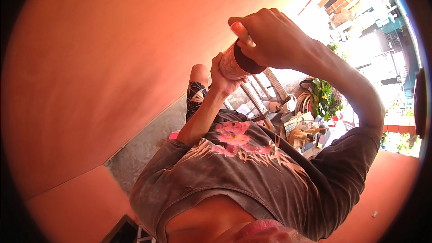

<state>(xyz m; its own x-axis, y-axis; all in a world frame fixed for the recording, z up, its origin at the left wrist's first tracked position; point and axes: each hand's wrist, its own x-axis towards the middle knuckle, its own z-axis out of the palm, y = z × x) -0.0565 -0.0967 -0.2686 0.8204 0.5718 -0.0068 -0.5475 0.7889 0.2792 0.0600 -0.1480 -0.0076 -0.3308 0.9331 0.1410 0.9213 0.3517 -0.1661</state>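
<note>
My left hand (220, 77) is wrapped round the side of a can (230, 64) with a pale, reddish label and a dark inside. The can is tilted in front of my chest, its mouth turned toward my right hand (272, 36). Over that mouth, my right hand is closed on what looks like a paintbrush, with a short orange and whitish handle (242, 32) sticking out by the thumb. The brush's other end is hidden by my fingers and the can, so I cannot tell whether it touches the inside.
A smooth orange wall (99, 63) rises close on the left. Beyond the can stands a wooden ladder (258, 99) on grey floor (144, 148). Piled clutter (306, 135), a green leafy plant (326, 99) and a coiled hose (304, 102) lie to the right, before a bright outdoor area.
</note>
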